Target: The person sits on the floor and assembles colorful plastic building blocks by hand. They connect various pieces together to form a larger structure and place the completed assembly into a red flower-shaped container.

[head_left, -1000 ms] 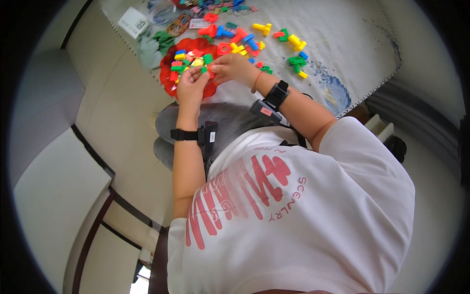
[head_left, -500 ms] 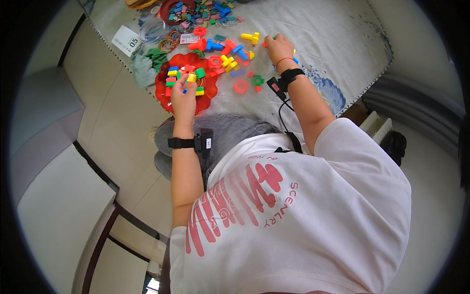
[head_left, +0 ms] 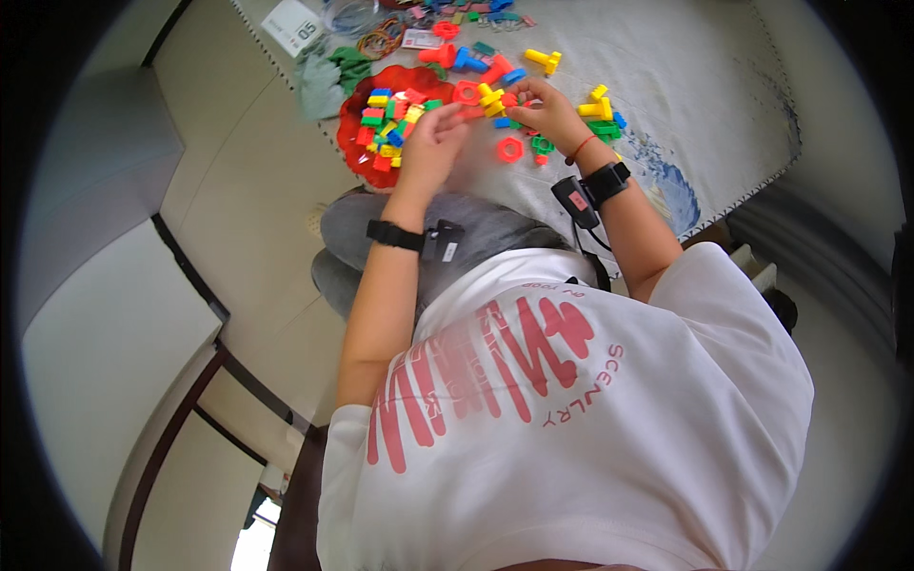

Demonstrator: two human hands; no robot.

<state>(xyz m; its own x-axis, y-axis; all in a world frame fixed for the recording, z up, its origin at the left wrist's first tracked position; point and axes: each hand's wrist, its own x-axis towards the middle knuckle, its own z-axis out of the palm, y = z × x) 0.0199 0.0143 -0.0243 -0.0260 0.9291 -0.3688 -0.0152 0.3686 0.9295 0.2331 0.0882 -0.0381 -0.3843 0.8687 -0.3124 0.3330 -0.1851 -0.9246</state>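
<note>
My left hand (head_left: 433, 152) is just off the right side of a red scalloped bowl (head_left: 357, 167), its slightly blurred fingers apart and nothing visible in them. Toy building blocks (head_left: 388, 124) in red, yellow, green and blue fill the bowl. Farther right, my right hand (head_left: 550, 112) pinches a small red block (head_left: 511, 100) between thumb and fingertips. Beside its fingertips lies a yellow toy bolt (head_left: 489, 99), with a red toy nut (head_left: 466, 92) to the left. Nearer to me are another red nut (head_left: 510, 149) and a green nut (head_left: 542, 145).
Yellow and green bolts (head_left: 600, 112) lie right of my right hand, and a yellow bolt (head_left: 544, 61) farther back. Rubber bands (head_left: 381, 40), a green cloth (head_left: 350, 68) and a white card (head_left: 292, 27) are at the far left. A pale cloth (head_left: 685, 95) covers the table.
My left hand has left the bowl and moved right; the yellow block at its fingers is no longer seen there. My right hand has come nearer and left, toward the bolts and nuts.
</note>
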